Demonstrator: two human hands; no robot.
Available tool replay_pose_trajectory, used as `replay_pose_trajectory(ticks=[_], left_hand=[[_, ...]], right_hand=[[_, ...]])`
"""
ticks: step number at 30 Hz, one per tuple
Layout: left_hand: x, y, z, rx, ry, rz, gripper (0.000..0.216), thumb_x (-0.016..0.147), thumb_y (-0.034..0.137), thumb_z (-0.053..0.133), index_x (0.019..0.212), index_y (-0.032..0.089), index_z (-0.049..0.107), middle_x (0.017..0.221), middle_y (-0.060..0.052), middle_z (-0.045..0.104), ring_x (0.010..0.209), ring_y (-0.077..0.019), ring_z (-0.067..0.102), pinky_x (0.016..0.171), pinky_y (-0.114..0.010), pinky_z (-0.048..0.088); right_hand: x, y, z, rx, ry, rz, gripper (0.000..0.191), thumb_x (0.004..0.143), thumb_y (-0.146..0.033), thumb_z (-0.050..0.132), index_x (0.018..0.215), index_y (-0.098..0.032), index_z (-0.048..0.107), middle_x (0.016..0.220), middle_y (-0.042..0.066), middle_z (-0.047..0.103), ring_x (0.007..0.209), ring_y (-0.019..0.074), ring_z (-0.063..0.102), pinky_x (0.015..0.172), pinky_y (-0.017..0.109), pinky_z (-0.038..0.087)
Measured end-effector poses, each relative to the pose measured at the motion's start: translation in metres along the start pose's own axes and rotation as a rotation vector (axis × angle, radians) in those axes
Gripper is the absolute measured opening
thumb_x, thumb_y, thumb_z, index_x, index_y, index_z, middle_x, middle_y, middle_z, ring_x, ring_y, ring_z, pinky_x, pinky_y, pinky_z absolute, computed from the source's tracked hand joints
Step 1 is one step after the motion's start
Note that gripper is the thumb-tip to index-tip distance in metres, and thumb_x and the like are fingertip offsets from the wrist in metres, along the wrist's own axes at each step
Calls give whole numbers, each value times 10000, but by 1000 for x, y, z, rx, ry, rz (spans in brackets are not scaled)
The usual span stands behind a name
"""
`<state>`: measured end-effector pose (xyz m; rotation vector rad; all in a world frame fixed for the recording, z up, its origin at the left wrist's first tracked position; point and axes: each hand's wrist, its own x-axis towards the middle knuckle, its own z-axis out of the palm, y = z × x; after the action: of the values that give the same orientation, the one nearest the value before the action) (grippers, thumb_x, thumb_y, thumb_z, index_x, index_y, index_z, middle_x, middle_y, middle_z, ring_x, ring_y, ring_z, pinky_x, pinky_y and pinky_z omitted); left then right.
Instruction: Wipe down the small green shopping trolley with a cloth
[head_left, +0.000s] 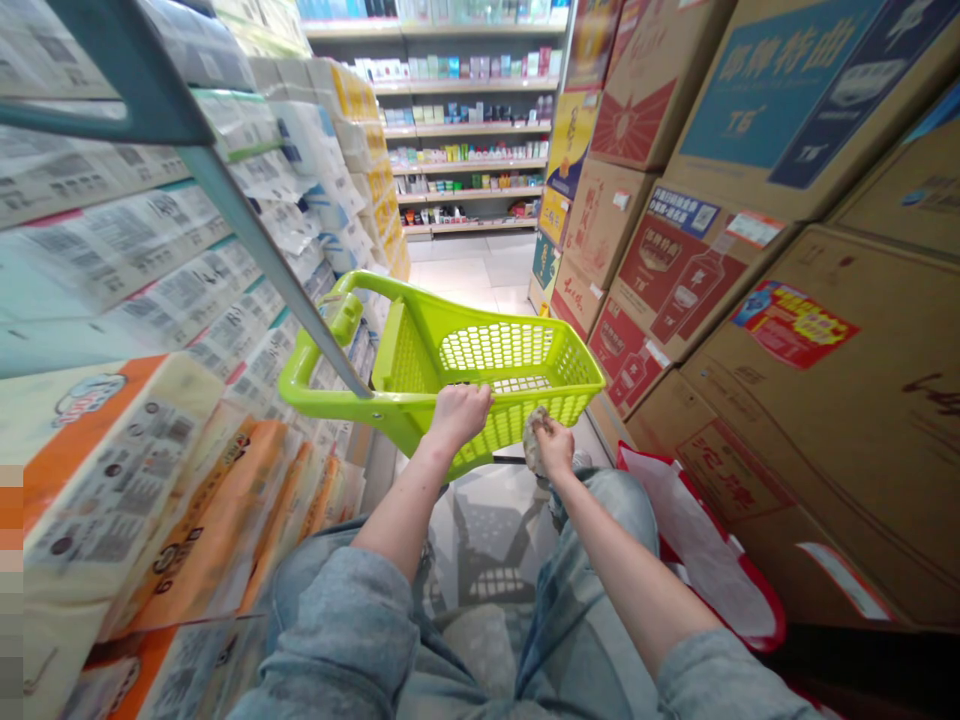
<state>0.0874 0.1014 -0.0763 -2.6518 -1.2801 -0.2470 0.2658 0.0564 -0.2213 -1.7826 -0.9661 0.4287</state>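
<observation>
A lime-green plastic shopping basket [420, 350] with a long handle stands tilted in a narrow store aisle in front of me. My left hand [459, 412] is closed over the basket's near rim. My right hand [553, 442] is closed on a crumpled grey cloth [534, 436] pressed against the basket's outer mesh wall. My knees in blue jeans [600, 520] show below the hands.
Stacked packs of paper goods [150, 480] fill the shelves at left, behind a grey metal bar [262, 250]. Cardboard cartons [787, 330] are piled at right. A red-rimmed white bag [705, 550] lies by my right knee. Product shelves [472, 150] close the aisle's far end.
</observation>
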Motion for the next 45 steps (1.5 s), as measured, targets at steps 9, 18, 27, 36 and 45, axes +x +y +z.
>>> replay_pose_trajectory(ticks=[9, 18, 27, 36, 45], left_hand=[[1, 0, 1, -6, 1, -5, 285, 929, 311, 351, 910, 147, 584, 832, -106, 672, 776, -224, 637, 658, -303, 395], [4, -2, 3, 6, -4, 0, 284, 932, 298, 342, 919, 147, 583, 830, -108, 667, 781, -232, 636, 666, -311, 400], [-2, -22, -16, 121, -9, 22, 232, 895, 261, 428, 911, 126, 616, 892, -134, 668, 879, -262, 624, 736, -361, 405], [-9, -48, -25, 138, -72, -32, 310, 897, 316, 413, 830, 123, 646, 771, -139, 689, 756, -277, 665, 607, -320, 415], [-8, -46, -21, 123, -49, -46, 333, 900, 325, 402, 839, 119, 657, 755, -154, 682, 761, -279, 662, 644, -336, 435]], right_hand=[[-23, -45, 2, -166, -57, -241, 351, 887, -365, 419, 978, -176, 700, 895, 81, 644, 800, 165, 588, 732, 250, 419], [-20, -67, 0, -653, -174, -341, 270, 923, -310, 418, 1037, -239, 652, 1034, 59, 609, 742, 129, 557, 600, 231, 317], [-4, -63, -4, -795, -199, -410, 270, 931, -321, 404, 1020, -245, 647, 1030, 71, 603, 763, 123, 564, 597, 225, 290], [-30, -3, -11, -690, -251, -95, 306, 910, -352, 421, 1033, -243, 680, 888, 54, 611, 739, 142, 566, 612, 239, 340], [-12, -41, 16, -520, -147, -256, 351, 918, -298, 384, 1167, -226, 621, 1028, 74, 588, 827, 152, 546, 685, 228, 367]])
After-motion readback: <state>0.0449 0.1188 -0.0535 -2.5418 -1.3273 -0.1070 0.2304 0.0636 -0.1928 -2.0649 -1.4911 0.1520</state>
